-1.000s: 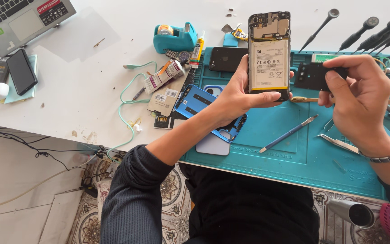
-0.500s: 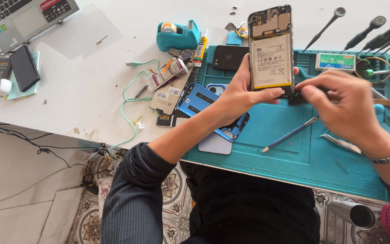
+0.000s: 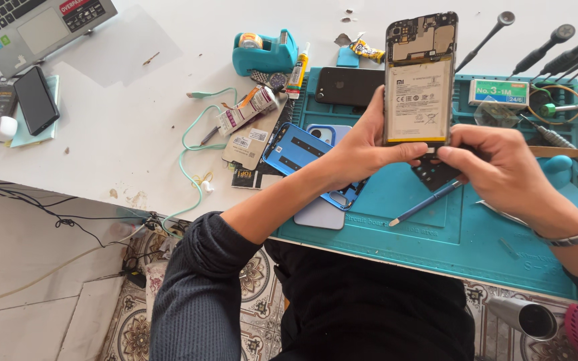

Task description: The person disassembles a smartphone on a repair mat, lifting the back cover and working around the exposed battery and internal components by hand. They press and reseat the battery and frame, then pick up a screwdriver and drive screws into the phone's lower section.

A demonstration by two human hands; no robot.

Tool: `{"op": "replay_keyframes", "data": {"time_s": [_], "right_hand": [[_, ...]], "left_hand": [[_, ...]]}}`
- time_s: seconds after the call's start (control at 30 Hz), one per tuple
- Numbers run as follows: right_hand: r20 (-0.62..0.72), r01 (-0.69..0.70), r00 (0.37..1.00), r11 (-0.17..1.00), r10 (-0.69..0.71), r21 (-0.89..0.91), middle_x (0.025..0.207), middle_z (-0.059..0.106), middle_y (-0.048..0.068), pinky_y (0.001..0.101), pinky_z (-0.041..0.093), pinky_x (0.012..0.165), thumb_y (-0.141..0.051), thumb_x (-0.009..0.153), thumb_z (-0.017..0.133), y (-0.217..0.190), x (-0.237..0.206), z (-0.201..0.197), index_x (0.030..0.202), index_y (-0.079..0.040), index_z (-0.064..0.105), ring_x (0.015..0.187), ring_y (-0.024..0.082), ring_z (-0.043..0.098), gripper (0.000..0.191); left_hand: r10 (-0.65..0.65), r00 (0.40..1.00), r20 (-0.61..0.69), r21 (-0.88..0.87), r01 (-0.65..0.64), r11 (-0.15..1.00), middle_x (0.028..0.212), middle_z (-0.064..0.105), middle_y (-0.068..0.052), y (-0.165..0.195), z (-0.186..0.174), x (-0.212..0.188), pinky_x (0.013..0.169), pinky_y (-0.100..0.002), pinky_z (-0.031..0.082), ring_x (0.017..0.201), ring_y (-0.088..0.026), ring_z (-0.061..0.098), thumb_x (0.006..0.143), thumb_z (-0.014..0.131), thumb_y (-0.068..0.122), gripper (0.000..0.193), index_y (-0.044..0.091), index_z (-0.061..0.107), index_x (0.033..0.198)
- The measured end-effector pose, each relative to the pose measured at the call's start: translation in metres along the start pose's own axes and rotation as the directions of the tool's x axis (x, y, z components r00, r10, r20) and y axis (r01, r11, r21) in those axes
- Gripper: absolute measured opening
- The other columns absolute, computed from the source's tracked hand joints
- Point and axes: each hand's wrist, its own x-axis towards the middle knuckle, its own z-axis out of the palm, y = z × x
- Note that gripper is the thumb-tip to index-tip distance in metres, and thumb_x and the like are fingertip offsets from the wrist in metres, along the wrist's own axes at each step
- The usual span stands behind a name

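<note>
- Since the earlier frames, the right hand point(image 3: 503, 175) has come in from the side to the bottom edge of the opened black smartphone with its pale battery exposed point(image 3: 419, 80); the phone itself has barely shifted.
- Right fingers are pinched narrow at that bottom edge, over a small black perforated plate point(image 3: 435, 171); whether they grip it I cannot tell.
- Left hand point(image 3: 369, 144) clasps the phone's lower left side, thumb across the bottom, holding it upright above the teal silicone work mat point(image 3: 463, 234).
- Done well, this calls for a steady left grip and light fingertip pressure.
- Just below the right fingers lies a thin blue-handled tool point(image 3: 429, 200); left of the left fingers, a blue phone back cover point(image 3: 299, 150).
- Beyond the fingertips stand a black phone point(image 3: 346, 87) and screwdrivers point(image 3: 556, 47), crowding the mat.
</note>
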Motion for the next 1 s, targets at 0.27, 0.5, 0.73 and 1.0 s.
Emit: {"op": "replay_keyframes", "data": {"time_s": [0.27,0.5,0.73,1.0], "right_hand": [[-0.067,0.068,0.996,0.994,-0.063,0.088,0.080,0.061,-0.003,0.0204,0.047,0.058,-0.010,0.103,0.059,-0.003,-0.001,-0.007,0.090,0.000,0.065,0.071,0.002,0.053,0.018],[-0.056,0.095,0.994,0.994,-0.092,0.053,0.079,0.058,-0.002,0.0206,0.045,0.057,-0.008,0.103,0.057,-0.005,-0.003,-0.008,0.089,0.001,0.063,0.070,0.002,0.051,0.019],[0.033,0.130,0.990,0.980,-0.136,0.149,0.081,0.057,-0.003,0.0214,0.044,0.060,-0.008,0.104,0.057,-0.006,-0.001,-0.006,0.087,0.002,0.061,0.072,0.003,0.049,0.020],[0.072,0.123,0.990,0.991,-0.120,-0.045,0.081,0.052,-0.001,0.0240,0.037,0.054,-0.010,0.100,0.061,-0.013,-0.002,0.002,0.089,0.003,0.062,0.066,0.005,0.043,0.017]], "left_hand": [[-0.166,0.985,-0.050,0.099,0.170,0.981,0.114,0.069,-0.018,0.017,-0.004,-0.003,0.083,-0.040,0.067,0.092,-0.022,0.074,0.093,0.077,0.008,0.070,0.008,0.034,0.148],[-0.189,0.980,-0.060,0.080,0.193,0.978,0.116,0.069,-0.019,0.016,-0.003,-0.005,0.085,-0.042,0.068,0.095,-0.022,0.075,0.092,0.076,0.006,0.073,0.008,0.032,0.150],[-0.053,0.998,-0.044,0.039,0.055,0.998,0.136,0.064,-0.015,0.008,-0.006,-0.004,0.104,-0.039,0.063,0.125,-0.023,0.067,0.097,0.078,0.004,0.077,0.008,0.031,0.158],[-0.009,0.993,-0.121,0.018,0.011,1.000,0.129,0.067,-0.015,0.006,0.002,-0.005,0.092,-0.039,0.066,0.115,-0.023,0.071,0.089,0.082,0.004,0.074,0.007,0.035,0.147]]}}
